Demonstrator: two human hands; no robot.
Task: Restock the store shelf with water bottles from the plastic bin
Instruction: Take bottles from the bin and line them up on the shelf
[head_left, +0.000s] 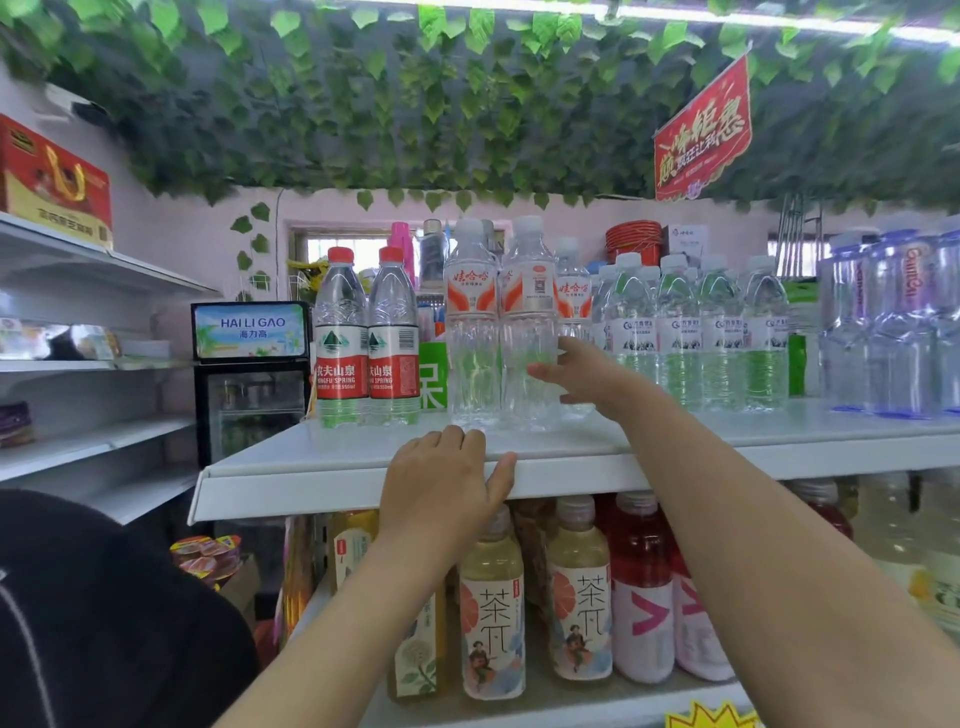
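Red-capped bottles (366, 338) stand at the left end of the shelf (322, 467). Our left hand (441, 483) rests on the front lip, fingers loosely bent, holding nothing. Our right hand (576, 374) wraps a water bottle (527, 312), which is upright on the shelf and touching its twin (470, 322). Green-tinted bottles (696, 332) are just to the right.

R hand (576, 376): ends of fingers (569, 349) lost behind clear front bottle (530, 322), grip can't be told; L hand (441, 478) hides top of tea bottle (491, 597); purple-label bottles (904, 322) blurred, cut by right edge; yellow tag (711, 717) cut at bottom; fridge (252, 395) contents too dim.
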